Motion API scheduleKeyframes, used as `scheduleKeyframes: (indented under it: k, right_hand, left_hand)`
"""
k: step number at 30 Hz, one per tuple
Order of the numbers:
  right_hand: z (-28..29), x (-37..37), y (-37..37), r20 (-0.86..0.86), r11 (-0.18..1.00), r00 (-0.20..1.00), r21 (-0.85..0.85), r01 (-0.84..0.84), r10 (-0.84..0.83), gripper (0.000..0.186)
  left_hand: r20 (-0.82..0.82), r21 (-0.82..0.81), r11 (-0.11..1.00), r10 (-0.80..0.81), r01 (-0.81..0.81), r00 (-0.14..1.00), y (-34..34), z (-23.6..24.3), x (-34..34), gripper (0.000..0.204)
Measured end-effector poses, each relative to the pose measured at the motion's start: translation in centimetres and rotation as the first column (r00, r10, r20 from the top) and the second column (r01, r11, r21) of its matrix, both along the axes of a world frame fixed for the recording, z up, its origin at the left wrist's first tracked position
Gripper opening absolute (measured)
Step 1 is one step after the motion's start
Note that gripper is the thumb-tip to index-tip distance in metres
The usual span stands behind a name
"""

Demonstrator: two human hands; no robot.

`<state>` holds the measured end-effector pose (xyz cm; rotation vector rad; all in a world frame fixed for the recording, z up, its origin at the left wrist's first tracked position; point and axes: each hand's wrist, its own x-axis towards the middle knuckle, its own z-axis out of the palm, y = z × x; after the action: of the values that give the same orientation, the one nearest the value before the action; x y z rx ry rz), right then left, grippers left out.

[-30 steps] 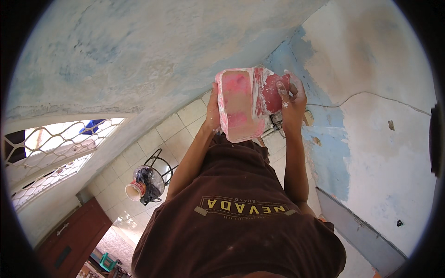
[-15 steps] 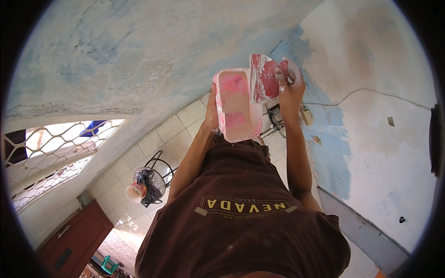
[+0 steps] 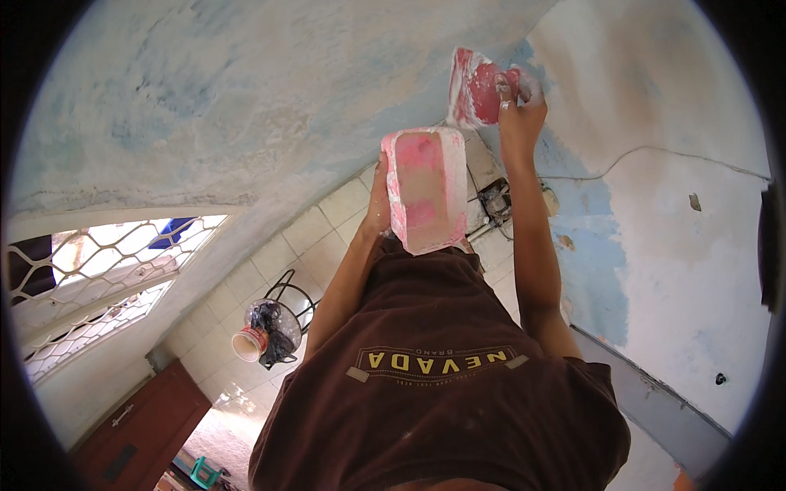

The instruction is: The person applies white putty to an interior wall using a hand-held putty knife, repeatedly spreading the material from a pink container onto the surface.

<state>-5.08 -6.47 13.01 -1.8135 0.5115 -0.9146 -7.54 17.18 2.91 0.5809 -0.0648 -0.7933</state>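
My left hand (image 3: pixel 378 196) grips the side of a pink plastic tub (image 3: pixel 454 184) smeared with white filler, held in front of my chest. Greyish-beige paste seems to coat its inside, with pink showing through in patches. Up and to the right of the tub, my right hand (image 3: pixel 522 102) pinches a red putty spreader (image 3: pixel 485 92). White filler covers the spreader's broad left edge, and it is close to the patchy blue-and-white wall (image 3: pixel 327 65); whether it touches the wall I cannot tell.
Below left, a stool (image 3: pixel 282 303) carries a black plastic bag (image 3: pixel 280 331) and a paper-like cup (image 3: pixel 248 344). A grilled window (image 3: pixel 106 270) and a brown door (image 3: pixel 143 425) lie left. A cable (image 3: pixel 655 150) crosses the right wall (image 3: pixel 679 245). Dark clutter (image 3: pixel 495 200) sits on the tiled floor.
My right hand has lifted the spreader up and away from the tub's rim toward the wall. The tub in my left hand has shifted only slightly.
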Motion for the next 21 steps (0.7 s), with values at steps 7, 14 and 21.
scheduleKeyframes:
  k: [7, 14, 21]
  right_hand:
    - [0.8, -1.7, 1.0, 0.306, 0.901, 0.949, 0.388, -0.196, 0.075, 0.037]
    - [-0.2, -6.4, 1.0, 0.213, 0.817, 0.796, -0.019, -0.577, 0.567, 0.040]
    - [-1.1, -9.8, 2.1, 0.026, 0.702, 0.779, 0.414, -0.579, 0.627, 0.050]
  left_hand:
    - [-0.045, 0.030, 0.990, 0.138, -0.137, 0.989, 0.4, 0.2, 0.8, 0.074]
    - [-0.253, 0.016, 0.976, 0.216, -0.219, 0.943, -0.2, 0.9, 1.3, 0.072]
    - [-0.175, -0.074, 0.985, 0.141, -0.156, 0.974, -0.5, -0.4, 1.3, 0.072]
